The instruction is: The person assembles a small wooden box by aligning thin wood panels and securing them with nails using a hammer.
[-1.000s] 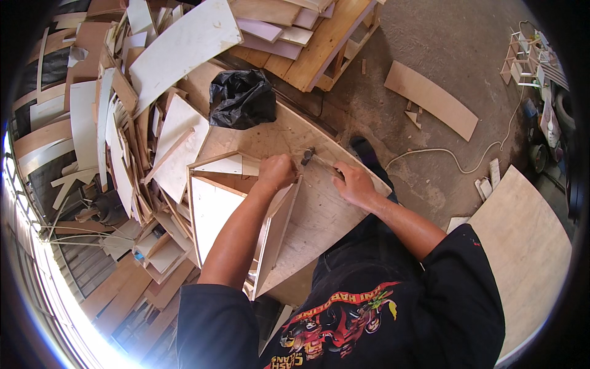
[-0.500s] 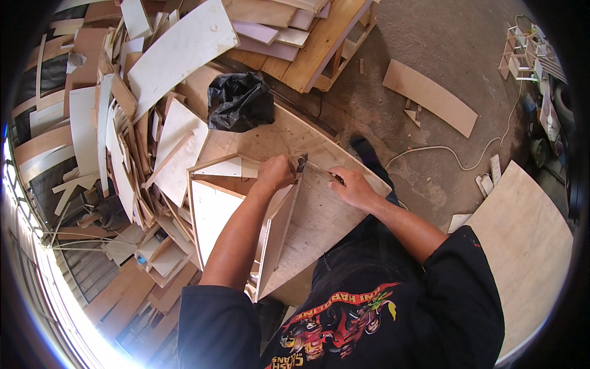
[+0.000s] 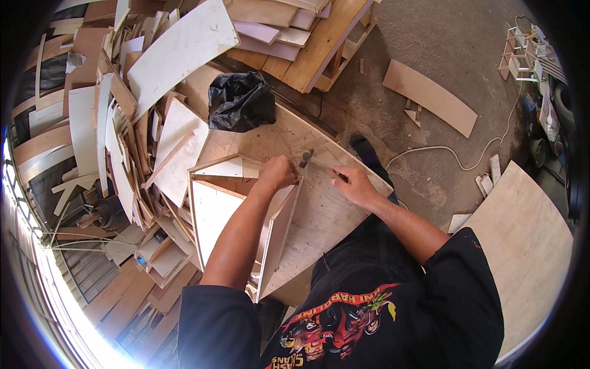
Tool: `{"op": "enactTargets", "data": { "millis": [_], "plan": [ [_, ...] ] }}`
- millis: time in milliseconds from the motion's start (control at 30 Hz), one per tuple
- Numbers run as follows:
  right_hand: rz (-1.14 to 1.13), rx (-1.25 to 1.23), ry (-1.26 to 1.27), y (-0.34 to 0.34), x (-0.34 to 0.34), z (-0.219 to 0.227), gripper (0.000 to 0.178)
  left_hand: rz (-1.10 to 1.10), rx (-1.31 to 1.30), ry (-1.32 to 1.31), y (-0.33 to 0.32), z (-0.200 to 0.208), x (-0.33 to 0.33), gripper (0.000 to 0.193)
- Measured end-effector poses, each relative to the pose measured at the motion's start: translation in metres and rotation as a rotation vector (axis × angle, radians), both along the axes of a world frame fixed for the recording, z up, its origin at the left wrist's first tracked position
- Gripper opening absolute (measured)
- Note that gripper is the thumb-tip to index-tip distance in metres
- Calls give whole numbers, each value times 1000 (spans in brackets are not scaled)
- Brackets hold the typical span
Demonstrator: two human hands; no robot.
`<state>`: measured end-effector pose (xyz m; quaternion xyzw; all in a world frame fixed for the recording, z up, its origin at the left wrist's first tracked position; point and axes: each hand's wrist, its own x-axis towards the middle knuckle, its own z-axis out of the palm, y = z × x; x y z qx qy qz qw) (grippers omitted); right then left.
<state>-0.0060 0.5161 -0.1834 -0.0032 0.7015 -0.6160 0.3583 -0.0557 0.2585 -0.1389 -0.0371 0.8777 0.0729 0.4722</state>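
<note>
A worker bends over an open wooden frame (image 3: 281,240) that lies on a plywood work surface (image 3: 332,218), its upper right corner directly beneath the left hand (image 3: 278,172) and to the left of the right hand (image 3: 357,187). A hammer (image 3: 306,158) extends between the two hands, its dark head just beside that corner and apart from the wood. The left forearm slants up across the frame, and the hand at its end is curled closed over the corner — whether its hidden fingers pinch anything cannot be told. The right arm, elbow bent, reaches in from the right, fingers wrapped around the handle's end. Half a second earlier the hammer's head was at the frame's edge; now it is clear of it, to the right, while the left hand keeps its place. A crumpled black plastic bag (image 3: 241,103) sits beyond the frame — beside heaped wooden offcuts (image 3: 126,154).
</note>
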Motion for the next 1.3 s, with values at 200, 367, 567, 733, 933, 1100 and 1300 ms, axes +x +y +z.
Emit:
{"op": "enactTargets", "data": {
  "millis": [200,367,567,733,933,1100,1300],
  "plan": [
    [-86,-17,-20,-4,1,5,42,0,-10,-10,0,-1,-1,22],
    [2,-16,3,-4,4,-1,40,25,-20,2,-4,-9,2,23],
    [64,11,-14,-3,-4,12,41,8,-2,-3,-10,-18,4,22],
    [-1,38,-23,-1,-6,7,43,-23,129,-152,-24,-14,-7,24],
    [16,32,2,0,-3,6,44,-7,264,-78,-21,8,-12,31],
    [15,34,-56,1,-4,5,44,-252,224,-71,-11,22,-13,33],
    [5,10,-25,1,-5,6,43,-263,242,-55,-12,20,-12,30]
  ]
}}
